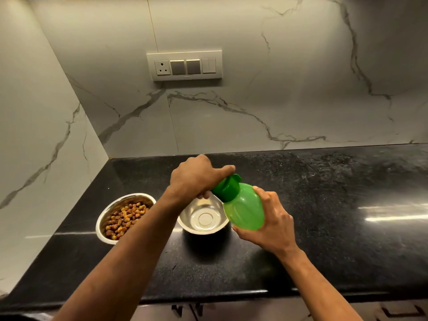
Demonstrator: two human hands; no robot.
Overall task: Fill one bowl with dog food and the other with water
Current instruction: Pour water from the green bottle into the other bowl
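Observation:
A steel bowl (108,218) holding brown and yellow dog food stands on the black counter at the left. Right of it sits a second steel bowl (203,218) with no visible content inside. A green plastic bottle (245,207) is tilted above that bowl's right side, cap end pointing up and left. My right hand (271,218) grips the bottle's body from the right. My left hand (196,177) is curled round the dark green cap (228,187), its thumb lying across the cap's top. My left forearm hides part of the food bowl's right rim.
The black granite counter (324,205) stretches to the right, glossy with light reflections. A marble wall rises behind and at the left, with a switch and socket panel (184,65) above the bowls. The counter's front edge (231,295) runs below my arms.

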